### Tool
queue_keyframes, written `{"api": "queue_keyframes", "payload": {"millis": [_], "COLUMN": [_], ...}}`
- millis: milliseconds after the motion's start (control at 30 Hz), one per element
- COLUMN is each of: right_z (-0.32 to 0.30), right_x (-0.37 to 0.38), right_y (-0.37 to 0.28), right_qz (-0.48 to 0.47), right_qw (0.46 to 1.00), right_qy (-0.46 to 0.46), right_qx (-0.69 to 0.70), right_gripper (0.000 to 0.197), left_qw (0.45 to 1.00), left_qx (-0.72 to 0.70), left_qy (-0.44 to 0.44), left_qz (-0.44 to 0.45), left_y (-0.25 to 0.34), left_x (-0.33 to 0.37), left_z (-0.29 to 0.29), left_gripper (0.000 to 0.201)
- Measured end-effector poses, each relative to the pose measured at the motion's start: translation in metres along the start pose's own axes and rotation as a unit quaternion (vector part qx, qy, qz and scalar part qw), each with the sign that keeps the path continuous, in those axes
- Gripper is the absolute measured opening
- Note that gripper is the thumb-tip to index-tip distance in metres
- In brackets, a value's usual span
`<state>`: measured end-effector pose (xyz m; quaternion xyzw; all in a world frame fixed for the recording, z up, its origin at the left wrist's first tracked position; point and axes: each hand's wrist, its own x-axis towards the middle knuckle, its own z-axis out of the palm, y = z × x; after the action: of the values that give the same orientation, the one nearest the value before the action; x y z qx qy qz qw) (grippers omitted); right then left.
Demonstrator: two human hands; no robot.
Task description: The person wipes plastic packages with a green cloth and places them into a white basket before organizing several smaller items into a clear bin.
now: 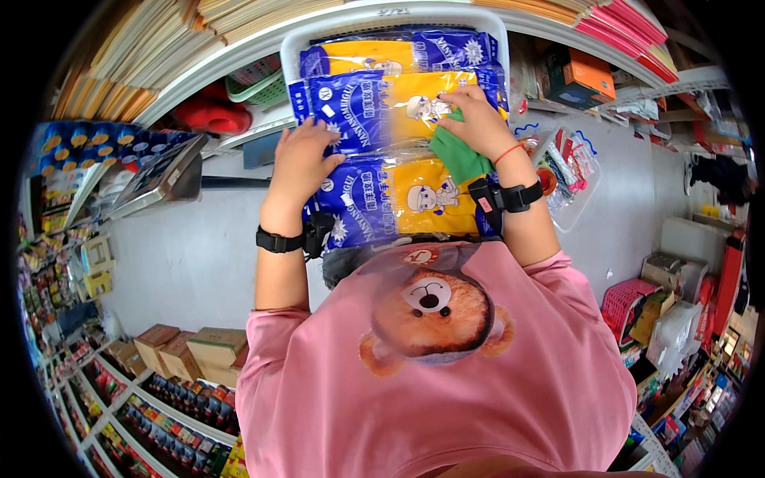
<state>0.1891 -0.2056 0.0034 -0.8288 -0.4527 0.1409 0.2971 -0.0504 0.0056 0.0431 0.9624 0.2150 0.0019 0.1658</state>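
Observation:
Several flat blue-and-yellow plastic packets lie before me, at and in a white basket [504, 48]. Fingers spread, my left hand [307, 155] rests on the left edge of the middle packet [398, 111], with its thumb near the top of the nearer packet [398, 195]. My right hand [478, 127] lies at the right side of the middle packet and grips a green cloth [462, 151], which hangs from under the palm over the nearer packet. A farther packet [366, 57] sits deeper in the basket. What supports the nearer packet is hidden.
Shelves with stacked paper goods [151, 48] run along the far side. A clear bin [574, 179] of small items stands to the right on the floor. Cardboard boxes [215, 350] sit behind me on the left, and a pink basket [625, 307] at right.

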Motion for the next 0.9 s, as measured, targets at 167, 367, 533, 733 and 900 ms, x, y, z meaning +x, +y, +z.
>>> {"api": "queue_keyframes", "payload": {"millis": [167,367,533,733,900], "right_z": [-0.01,-0.034,-0.018,-0.016,-0.032], "right_x": [-0.012,-0.023,-0.027,-0.029,-0.031], "right_y": [0.003,-0.027,-0.02,-0.01,-0.029], "right_qz": [-0.086,-0.061,-0.084,-0.089,-0.055], "right_qw": [0.996,0.968,0.97,0.969,0.981], "right_qy": [0.005,-0.196,-0.216,-0.222,-0.187], "right_qx": [0.003,0.142,0.074,0.061,-0.015], "right_gripper": [0.037,0.036,0.032,0.025,0.02], "left_qw": [0.974,0.984,0.991,0.997,0.975], "left_qx": [-0.217,-0.172,-0.131,-0.053,-0.169], "left_qy": [-0.052,0.002,-0.016,0.0,0.067], "left_qz": [-0.045,0.052,0.033,0.062,0.126], "left_y": [0.004,-0.001,0.008,0.009,0.021], "left_x": [-0.017,-0.023,-0.023,-0.03,-0.02], "left_z": [-0.02,-0.008,-0.004,-0.001,-0.022], "left_gripper": [0.024,0.023,0.014,0.013,0.008]}}
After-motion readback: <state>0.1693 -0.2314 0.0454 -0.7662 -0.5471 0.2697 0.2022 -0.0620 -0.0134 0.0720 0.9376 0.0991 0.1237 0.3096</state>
